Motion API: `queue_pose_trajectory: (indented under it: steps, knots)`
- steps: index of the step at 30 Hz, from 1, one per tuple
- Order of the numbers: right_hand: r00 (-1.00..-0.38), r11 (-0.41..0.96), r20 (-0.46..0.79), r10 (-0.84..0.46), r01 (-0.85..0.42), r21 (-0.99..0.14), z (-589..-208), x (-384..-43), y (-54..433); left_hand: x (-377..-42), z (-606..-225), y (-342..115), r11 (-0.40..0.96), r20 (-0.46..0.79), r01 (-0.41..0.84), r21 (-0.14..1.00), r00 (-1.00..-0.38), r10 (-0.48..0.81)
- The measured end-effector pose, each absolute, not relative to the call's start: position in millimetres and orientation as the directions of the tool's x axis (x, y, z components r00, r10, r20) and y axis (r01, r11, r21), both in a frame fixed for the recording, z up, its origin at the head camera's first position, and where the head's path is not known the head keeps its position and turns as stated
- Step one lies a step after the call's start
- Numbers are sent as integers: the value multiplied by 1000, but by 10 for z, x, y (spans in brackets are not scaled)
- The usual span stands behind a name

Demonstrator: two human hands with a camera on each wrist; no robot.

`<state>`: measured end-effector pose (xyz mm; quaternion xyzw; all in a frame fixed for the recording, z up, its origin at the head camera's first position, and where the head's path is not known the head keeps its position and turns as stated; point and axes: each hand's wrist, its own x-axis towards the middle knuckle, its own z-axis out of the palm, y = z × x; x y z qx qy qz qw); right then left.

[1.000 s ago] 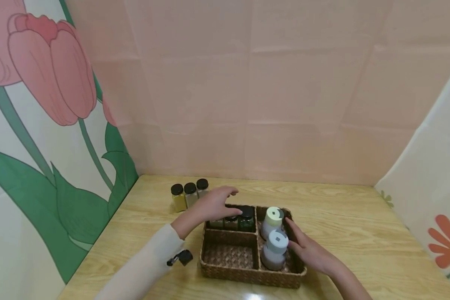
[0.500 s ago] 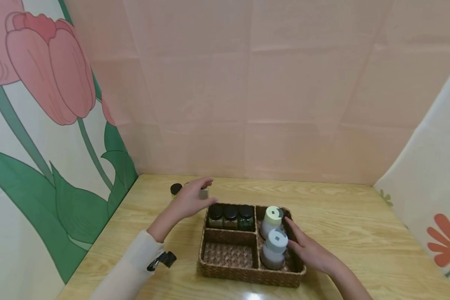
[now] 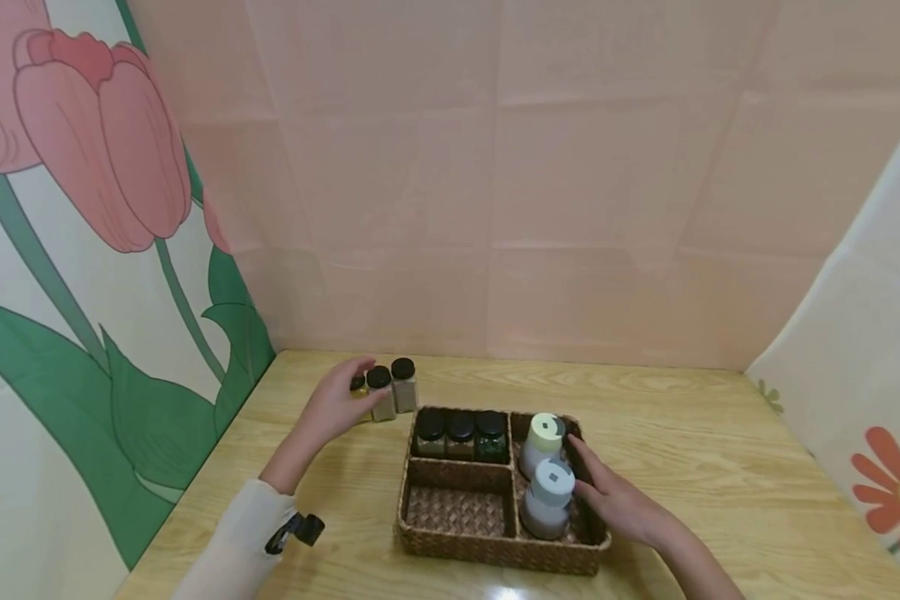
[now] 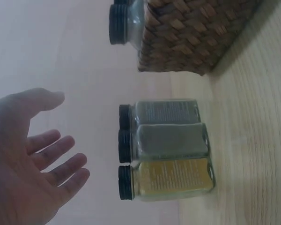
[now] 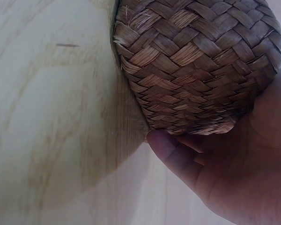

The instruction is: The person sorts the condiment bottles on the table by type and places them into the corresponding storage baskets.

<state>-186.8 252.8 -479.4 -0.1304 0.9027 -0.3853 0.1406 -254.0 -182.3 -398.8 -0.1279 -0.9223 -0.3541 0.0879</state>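
My left hand (image 3: 333, 406), fingers spread and slightly bent, reaches beside three black-lidded spice jars on the table. They are a yellow-filled jar (image 4: 175, 176), a pale jar (image 3: 382, 407) and a greyish jar (image 3: 405, 393). The left wrist view has a gap between the fingertips and the lids. At the right end of a brown woven basket (image 3: 498, 553), my right hand (image 3: 621, 502) holds the wall, thumb over the rim and fingers along the outside. Inside the basket, several black-lidded jars (image 3: 461, 435) fill the back left compartment.
The basket's right compartment holds a yellow-lidded bottle (image 3: 546, 432) and a white-lidded bottle (image 3: 552, 492). Its front left compartment (image 3: 457, 510) shows bare weave. A pink cloth (image 3: 495, 208) hangs behind the wooden table (image 3: 720, 467).
My left hand has moved left from over the basket's back left jars to the spice jars on the table. My right hand has stayed on the basket.
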Motion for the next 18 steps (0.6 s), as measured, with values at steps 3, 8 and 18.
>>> queue_pose_trajectory:
  steps: [3,8,18]
  knots:
    - [-929,672,-144,-342,-134,-729,-4801,-1865,2531,-2543,-4001,-1843,722,263,300,623,-950,168]
    - [-931,675,-129,-341,-147,-723,-4814,-1875,2536,-2547,-4013,-1882,732,269,301,611,-949,165]
    - [-931,671,-132,-341,-142,-728,-4816,-1874,2531,-2550,-4067,-1969,734,274,295,611,-949,154]
